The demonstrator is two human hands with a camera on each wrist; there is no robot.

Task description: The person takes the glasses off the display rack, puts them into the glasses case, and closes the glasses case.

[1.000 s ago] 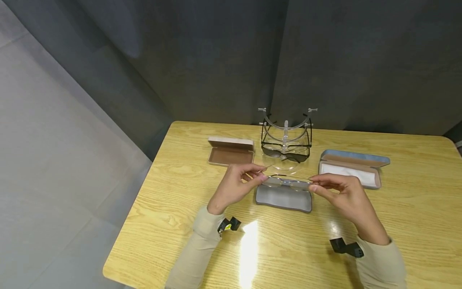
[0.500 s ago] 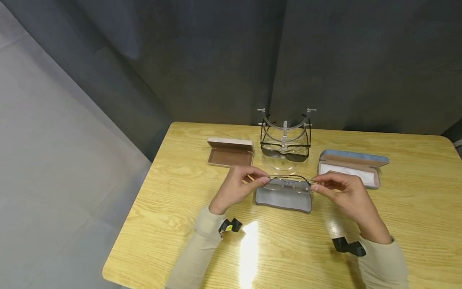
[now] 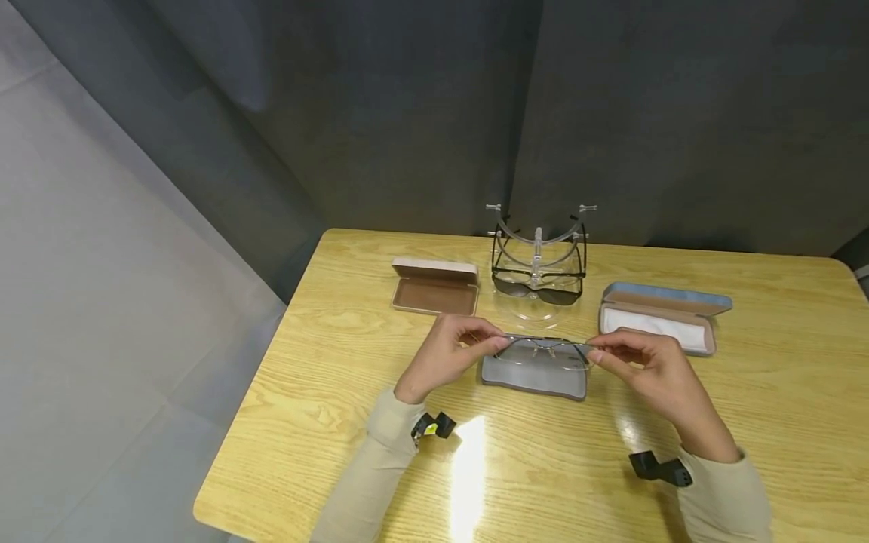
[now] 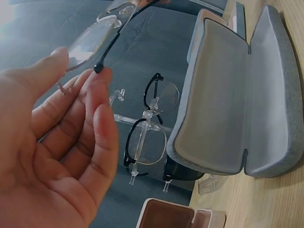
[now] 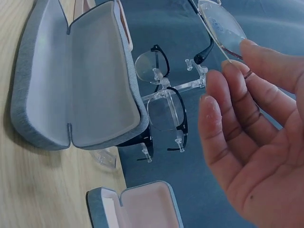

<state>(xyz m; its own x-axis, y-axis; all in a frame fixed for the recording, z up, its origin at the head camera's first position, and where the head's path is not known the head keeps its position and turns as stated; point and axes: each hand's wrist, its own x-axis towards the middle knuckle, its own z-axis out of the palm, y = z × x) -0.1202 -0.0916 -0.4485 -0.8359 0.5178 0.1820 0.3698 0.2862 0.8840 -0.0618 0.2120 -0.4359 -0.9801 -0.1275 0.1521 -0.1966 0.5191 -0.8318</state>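
Note:
Thin-rimmed eyeglasses (image 3: pixel 517 352) are held by both hands, above the open grey glasses case (image 3: pixel 532 377) in the head view. My left hand (image 3: pixel 444 353) pinches one end of the frame between thumb and fingers. At the other end, my right hand (image 3: pixel 645 366) pinches likewise. Both dark-tipped temples lie folded across behind the lenses. The left wrist view shows a clear lens (image 4: pixel 90 40) by the thumb and a dark temple tip (image 4: pixel 99 68) close to the fingertips. In the right wrist view, the other temple tip (image 5: pixel 204 51) is near the fingers.
Behind the grey case, a clear display stand (image 3: pixel 538 245) bears dark-framed glasses and sunglasses (image 3: pixel 560 296). An open brown-lined case (image 3: pixel 434 296) sits at left. To the right lies an open blue case (image 3: pixel 679 290) holding a white cloth (image 3: pixel 655 324). A dark curtain hangs behind.
The temple at the left hand, sticking out a second ago, has folded in behind the lenses. The eyeglasses have since tilted, lenses dipping toward me, and both hands stay nearly in place.

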